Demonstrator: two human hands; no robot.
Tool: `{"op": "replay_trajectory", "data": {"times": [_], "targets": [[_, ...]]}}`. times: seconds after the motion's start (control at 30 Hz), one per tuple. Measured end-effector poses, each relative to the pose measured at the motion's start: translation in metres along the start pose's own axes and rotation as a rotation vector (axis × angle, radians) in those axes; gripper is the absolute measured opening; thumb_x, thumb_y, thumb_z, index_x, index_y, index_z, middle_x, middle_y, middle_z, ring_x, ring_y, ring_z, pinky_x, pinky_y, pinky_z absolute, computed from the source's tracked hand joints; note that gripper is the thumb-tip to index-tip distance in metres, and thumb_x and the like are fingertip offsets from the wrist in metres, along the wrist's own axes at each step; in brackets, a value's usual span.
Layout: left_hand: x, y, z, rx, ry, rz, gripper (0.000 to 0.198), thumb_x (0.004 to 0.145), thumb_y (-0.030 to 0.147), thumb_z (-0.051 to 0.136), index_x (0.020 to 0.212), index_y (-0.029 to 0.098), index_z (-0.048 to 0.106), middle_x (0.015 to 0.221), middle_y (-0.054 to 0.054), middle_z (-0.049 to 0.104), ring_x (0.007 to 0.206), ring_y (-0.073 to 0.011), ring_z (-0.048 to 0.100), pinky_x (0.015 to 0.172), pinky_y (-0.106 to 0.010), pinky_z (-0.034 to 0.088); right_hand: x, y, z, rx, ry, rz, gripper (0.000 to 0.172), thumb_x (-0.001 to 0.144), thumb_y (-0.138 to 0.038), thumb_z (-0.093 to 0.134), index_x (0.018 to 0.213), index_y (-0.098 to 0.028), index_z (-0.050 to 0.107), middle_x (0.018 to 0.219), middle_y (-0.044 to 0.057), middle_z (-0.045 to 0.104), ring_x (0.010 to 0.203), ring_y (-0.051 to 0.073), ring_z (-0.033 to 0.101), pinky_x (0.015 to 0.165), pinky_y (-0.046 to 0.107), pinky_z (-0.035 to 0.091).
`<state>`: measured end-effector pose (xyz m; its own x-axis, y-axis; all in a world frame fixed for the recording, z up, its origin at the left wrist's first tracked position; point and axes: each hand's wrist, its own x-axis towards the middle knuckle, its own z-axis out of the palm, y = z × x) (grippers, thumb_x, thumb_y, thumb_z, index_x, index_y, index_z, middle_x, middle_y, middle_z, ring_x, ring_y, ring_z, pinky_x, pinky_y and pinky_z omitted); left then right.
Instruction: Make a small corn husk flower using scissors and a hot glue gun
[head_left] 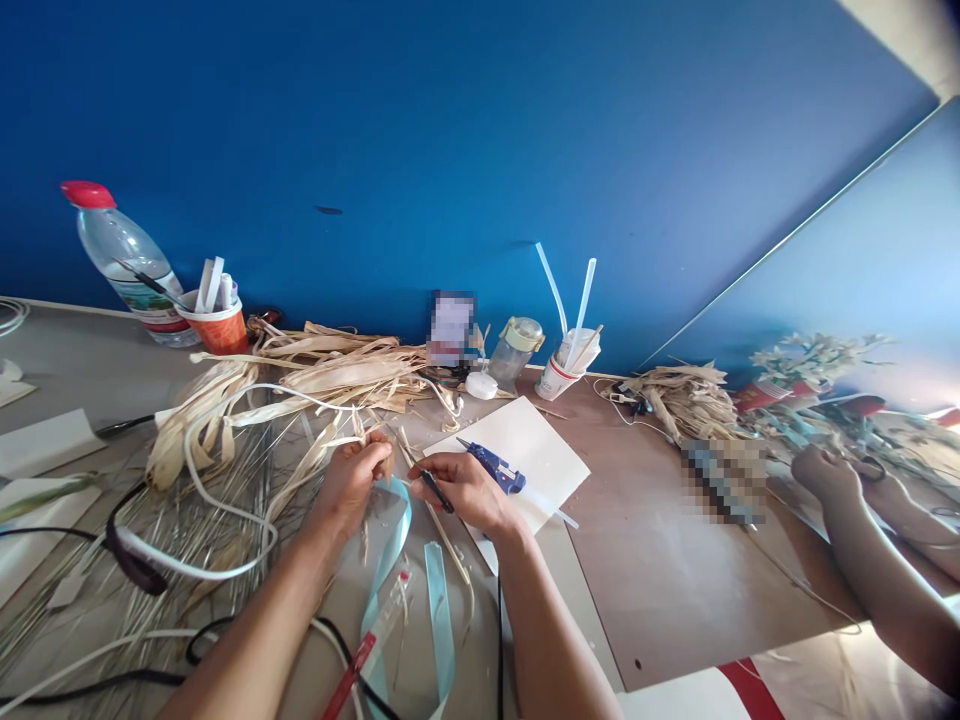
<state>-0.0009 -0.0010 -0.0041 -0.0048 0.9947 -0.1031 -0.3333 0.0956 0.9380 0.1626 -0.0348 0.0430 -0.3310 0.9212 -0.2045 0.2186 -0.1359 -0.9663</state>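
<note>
My left hand (354, 482) is closed, thumb against fingers, on a piece of dried husk (389, 462). Close beneath its fingertips a light blue ribbon (440, 585) trails down toward the front edge. Just to the right, my right hand (474, 490) curls its fingers around a short black tool (436, 491) whose exact kind I cannot make out. Thin straw stalks (448, 538) lie between my arms, along with a red-handled, clear-bladed tool (367, 645). Beyond my right hand a blue glue gun (491, 466) rests on a white sheet (555, 455).
Dried corn husks (352, 365) are heaped behind my left hand. White and black cables (191, 460) loop at left. A bottle (124, 250), an orange cup (219, 325), a jar (516, 352) and a cup with glue sticks (568, 365) line the blue wall. Another person's hands (829, 470) work at right.
</note>
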Motion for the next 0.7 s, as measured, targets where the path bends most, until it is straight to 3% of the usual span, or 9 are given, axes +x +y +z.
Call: {"op": "replay_trajectory", "data": {"times": [0.4, 0.57, 0.7], "targets": [[-0.002, 0.004, 0.003, 0.018, 0.019, -0.023, 0.021, 0.061, 0.029, 0.065, 0.050, 0.020, 0.049, 0.047, 0.006, 0.041, 0.047, -0.0101, 0.036, 0.050, -0.025, 0.028, -0.001, 0.000, -0.003, -0.071, 0.012, 0.025, 0.023, 0.075, -0.037, 0.067, 0.084, -0.016, 0.071, 0.052, -0.006, 0.047, 0.050, 0.008, 0.036, 0.050, 0.022, 0.026], [-0.003, 0.006, 0.007, -0.054, 0.070, -0.063, 0.027, 0.059, 0.034, 0.074, 0.057, 0.020, 0.052, 0.049, 0.008, 0.041, 0.046, -0.0084, 0.034, 0.049, -0.023, 0.027, 0.007, 0.009, 0.004, -0.374, 0.268, 0.009, 0.026, 0.078, -0.034, 0.062, 0.095, -0.018, 0.074, 0.054, -0.004, 0.052, 0.052, 0.011, 0.042, 0.051, 0.024, 0.029], [-0.001, 0.002, 0.005, -0.040, 0.124, -0.076, 0.033, 0.057, 0.043, 0.078, 0.064, 0.020, 0.055, 0.050, 0.009, 0.038, 0.045, -0.0082, 0.033, 0.048, -0.024, 0.026, 0.010, 0.015, 0.014, -0.669, 0.398, 0.042, 0.046, 0.077, -0.030, 0.063, 0.122, -0.019, 0.065, 0.065, 0.000, 0.065, 0.063, 0.017, 0.056, 0.059, 0.026, 0.036]]}}
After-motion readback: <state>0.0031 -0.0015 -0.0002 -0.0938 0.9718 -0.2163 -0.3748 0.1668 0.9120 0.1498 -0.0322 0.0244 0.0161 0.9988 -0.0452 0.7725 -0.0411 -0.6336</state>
